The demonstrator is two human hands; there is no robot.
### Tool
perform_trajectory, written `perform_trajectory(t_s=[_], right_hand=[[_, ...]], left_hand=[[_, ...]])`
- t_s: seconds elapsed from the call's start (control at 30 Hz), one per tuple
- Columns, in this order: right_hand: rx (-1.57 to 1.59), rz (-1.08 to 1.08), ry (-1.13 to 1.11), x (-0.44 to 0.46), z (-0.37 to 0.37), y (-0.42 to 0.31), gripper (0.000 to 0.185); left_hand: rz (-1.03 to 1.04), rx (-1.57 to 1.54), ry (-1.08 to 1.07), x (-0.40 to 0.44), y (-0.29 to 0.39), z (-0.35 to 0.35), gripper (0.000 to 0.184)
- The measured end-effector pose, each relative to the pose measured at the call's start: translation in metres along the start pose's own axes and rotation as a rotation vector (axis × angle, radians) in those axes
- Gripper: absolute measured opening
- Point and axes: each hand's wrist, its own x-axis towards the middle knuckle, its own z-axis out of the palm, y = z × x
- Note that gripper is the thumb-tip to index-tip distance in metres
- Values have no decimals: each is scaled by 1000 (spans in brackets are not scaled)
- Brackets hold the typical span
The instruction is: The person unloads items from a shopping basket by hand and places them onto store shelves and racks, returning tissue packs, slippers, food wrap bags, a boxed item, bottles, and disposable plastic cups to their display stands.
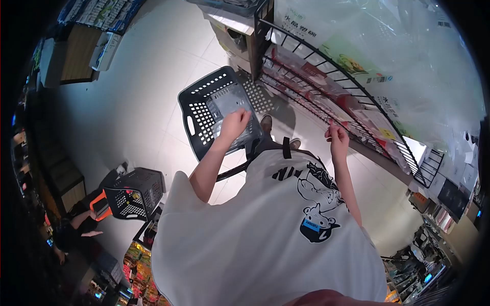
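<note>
My left hand (pixel 235 125) is closed over the dark shopping basket (pixel 187 98), with its fingers at a clear plastic package (pixel 227 99) inside it. The package shows on both sides of the hand. On the right, my right hand (pixel 337 136) has its fingers curled together beside the black wire rack (pixel 352 77). Red and clear packets (pixel 326 100) lie in the rack close to those fingers. Anything between the right fingertips is too small to make out.
Large clear bags (pixel 408 66) fill the upper right. A second dark basket (pixel 148 186) with an orange handle (pixel 100 205) stands at lower left, beside another person's arm (pixel 80 220). My shoes (pixel 266 124) are below the basket. A wooden shelf unit (pixel 77 55) is at upper left.
</note>
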Motion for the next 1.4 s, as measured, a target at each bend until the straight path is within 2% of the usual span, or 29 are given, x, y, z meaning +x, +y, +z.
perform_trajectory(t_s=[0.03,0.07,0.1,0.13,0.17,0.2,0.23,0.27,0.3,0.37,0.43,0.5,0.53,0.63,0.7,0.73,0.83,0.97,1.03,1.1,1.17,1.2,1.23,1.27,1.3,1.4], right_hand=[[-27,167,-145,-3,-8,19,26],[-50,192,-190,-5,-11,33,38],[-52,192,-197,-6,-18,57,38],[-371,150,-212,-7,-31,87,42],[-688,104,-219,-8,-45,119,48],[-686,104,-221,-13,-62,149,48],[-836,152,-239,-22,-82,181,51],[-980,199,-255,-28,-103,211,56],[-1015,323,-339,-32,-128,237,56],[-961,478,-352,-47,-168,278,50],[-856,446,-317,-68,-187,280,48],[-808,430,-259,-85,-192,283,47],[-773,412,-217,-90,-194,287,46],[-682,409,-196,-108,-189,316,42],[-681,384,-216,-118,-182,338,40],[-668,339,-238,-124,-179,347,39],[-604,295,-207,-138,-167,379,30],[-451,458,-223,-169,-163,379,24],[-471,402,-247,-185,-170,421,24],[-324,532,-292,-198,-179,453,18],[-408,597,-387,-206,-193,460,17],[-547,526,-490,-206,-199,475,15],[-638,300,-583,-211,-206,477,15],[-561,460,-512,-209,-208,480,16],[-483,620,-440,-210,-210,451,17],[-366,618,-392,-201,-205,434,19]], left_hand=[[36,121,-84,-14,-28,14,34],[45,152,-153,-32,-49,22,37],[56,181,-223,-52,-66,29,41],[-28,102,-241,-70,-78,36,53],[-30,102,-241,-84,-81,35,53],[-175,-59,-327,-99,-80,31,60],[-320,-221,-408,-114,-78,27,67],[-322,-285,-414,-132,-76,23,80],[-259,-240,-417,-148,-77,25,72],[-115,-55,-475,-171,-80,35,72],[-103,75,-525,-178,-60,42,65],[-249,303,-213,-178,-56,65,55],[-277,298,-163,-181,-42,66,44],[-314,367,-33,-177,-65,105,41],[-338,340,-24,-177,-62,123,38],[-397,334,8,-185,-39,125,39],[-379,264,10,-188,-20,141,42],[-369,179,108,-184,-3,159,44],[-380,148,136,-187,10,168,44],[-317,156,184,-182,8,182,43],[-364,169,178,-183,20,188,43],[-375,171,179,-183,24,191,43],[-386,172,179,-186,25,190,44],[-390,173,185,-185,27,188,44],[-419,199,188,-183,26,187,44],[-491,205,196,-172,15,179,46]])
